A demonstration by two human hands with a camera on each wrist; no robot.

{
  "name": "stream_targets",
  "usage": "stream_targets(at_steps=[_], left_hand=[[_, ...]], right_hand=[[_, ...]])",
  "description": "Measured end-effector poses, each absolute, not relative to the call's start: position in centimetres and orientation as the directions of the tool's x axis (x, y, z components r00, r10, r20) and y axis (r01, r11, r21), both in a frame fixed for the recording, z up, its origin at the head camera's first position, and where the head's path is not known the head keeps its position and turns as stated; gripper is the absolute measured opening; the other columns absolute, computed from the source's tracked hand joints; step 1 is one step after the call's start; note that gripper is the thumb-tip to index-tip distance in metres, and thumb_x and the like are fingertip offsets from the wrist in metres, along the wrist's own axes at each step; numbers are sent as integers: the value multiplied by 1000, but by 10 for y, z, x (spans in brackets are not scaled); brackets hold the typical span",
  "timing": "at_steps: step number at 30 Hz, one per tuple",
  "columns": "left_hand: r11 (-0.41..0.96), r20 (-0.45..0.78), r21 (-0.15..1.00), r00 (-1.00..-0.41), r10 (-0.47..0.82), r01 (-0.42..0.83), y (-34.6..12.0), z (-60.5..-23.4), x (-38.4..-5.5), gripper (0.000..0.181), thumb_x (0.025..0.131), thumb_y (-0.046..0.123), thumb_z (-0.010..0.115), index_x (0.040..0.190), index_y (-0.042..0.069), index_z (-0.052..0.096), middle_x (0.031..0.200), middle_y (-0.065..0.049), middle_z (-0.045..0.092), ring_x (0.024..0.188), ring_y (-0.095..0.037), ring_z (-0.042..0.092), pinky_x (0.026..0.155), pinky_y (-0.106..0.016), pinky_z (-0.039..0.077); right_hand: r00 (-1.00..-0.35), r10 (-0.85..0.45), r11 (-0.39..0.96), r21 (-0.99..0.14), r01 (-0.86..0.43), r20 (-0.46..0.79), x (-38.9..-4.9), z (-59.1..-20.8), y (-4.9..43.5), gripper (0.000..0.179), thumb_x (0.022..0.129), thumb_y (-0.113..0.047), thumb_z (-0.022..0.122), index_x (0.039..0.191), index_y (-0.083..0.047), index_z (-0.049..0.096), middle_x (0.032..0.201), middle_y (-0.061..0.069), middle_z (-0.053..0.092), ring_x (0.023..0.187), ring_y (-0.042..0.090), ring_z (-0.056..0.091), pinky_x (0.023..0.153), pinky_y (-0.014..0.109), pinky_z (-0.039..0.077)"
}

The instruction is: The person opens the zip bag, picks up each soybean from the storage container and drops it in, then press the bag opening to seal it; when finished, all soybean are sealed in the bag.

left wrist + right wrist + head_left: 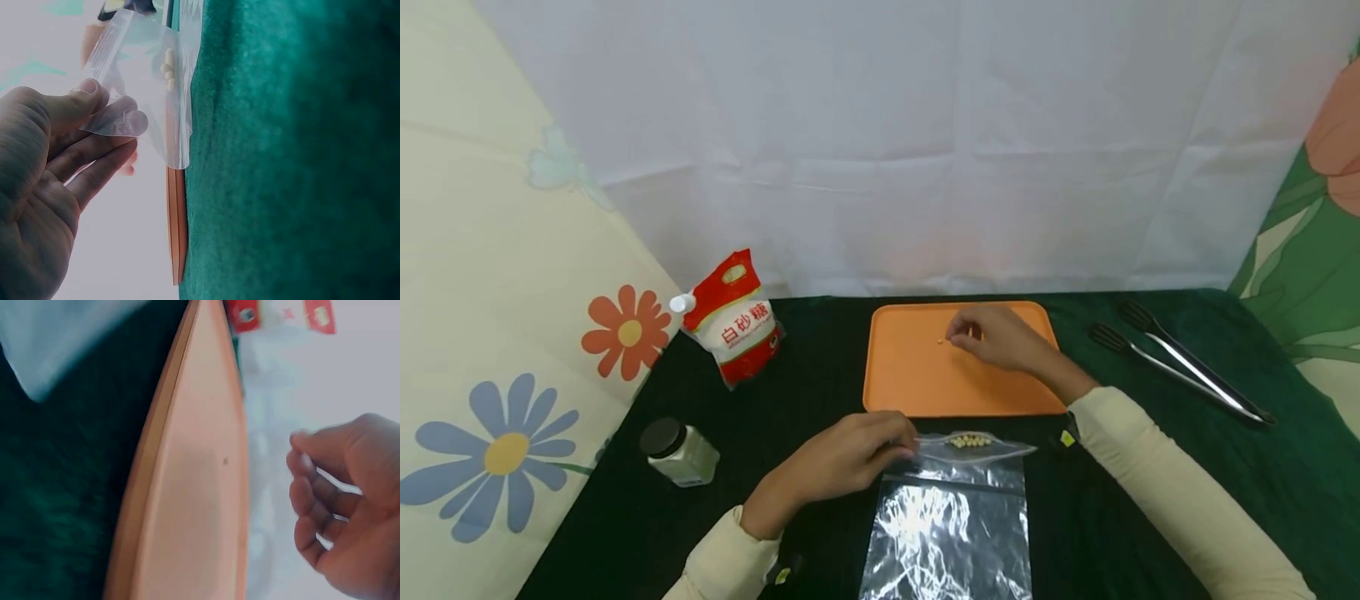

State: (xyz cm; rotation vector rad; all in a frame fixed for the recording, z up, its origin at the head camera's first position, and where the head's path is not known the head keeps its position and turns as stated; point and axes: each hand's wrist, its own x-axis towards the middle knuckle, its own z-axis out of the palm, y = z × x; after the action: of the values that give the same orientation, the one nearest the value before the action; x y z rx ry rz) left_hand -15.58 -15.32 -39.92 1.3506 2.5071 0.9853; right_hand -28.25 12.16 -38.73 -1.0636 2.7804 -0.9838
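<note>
My left hand [846, 458] pinches the top edge of a clear zip bag [955, 533] between thumb and fingers. The bag's mouth gapes a little, and several small, pale yellow beans [970, 440] lie just inside it. Over the orange tray [898, 375] is my right hand [996, 337], its fingers curled and the thumb tip against the index finger. Whether a bean sits between those fingertips is hidden. A tiny pale bean [940, 341] lies on the tray by the right fingertips; it appears as a dark speck [225, 460] in the right wrist view.
A red and white sugar bag [737, 325] with a white cap stands at the back left. Nearer on the left is a clear jar [688, 458] with a black lid. Metal tongs [1183, 367] lie right of the tray on the dark green cloth [1112, 500].
</note>
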Motion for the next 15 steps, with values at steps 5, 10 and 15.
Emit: stream_targets(at_steps=[5,10,15], left_hand=[[398,165,605,-598,785,689,-153,-401,-155,13,98,12,66,110,16,64,104,11,64,95,2,61,84,-19,54],[387,179,601,-590,788,700,-154,-400,-155,12,99,12,65,110,15,64,105,9,64,95,2,61,84,-18,54],[389,180,595,-588,789,704,-154,-399,-156,11,99,12,65,109,15,64,105,9,65,96,2,61,84,-18,54]], right_hand=[[-836,-536,649,-576,-497,117,-303,-403,109,12,99,-18,66,106,-12,72,96,-2,68,78,15,59,65,33,52],[-861,-498,666,-589,-457,106,-313,-417,99,11,98,-19,67,105,-12,72,94,0,68,81,16,61,70,36,53],[-883,-455,693,-577,-432,115,-317,-427,92,7,97,-20,69,100,-15,72,90,-1,67,77,15,60,69,35,51]])
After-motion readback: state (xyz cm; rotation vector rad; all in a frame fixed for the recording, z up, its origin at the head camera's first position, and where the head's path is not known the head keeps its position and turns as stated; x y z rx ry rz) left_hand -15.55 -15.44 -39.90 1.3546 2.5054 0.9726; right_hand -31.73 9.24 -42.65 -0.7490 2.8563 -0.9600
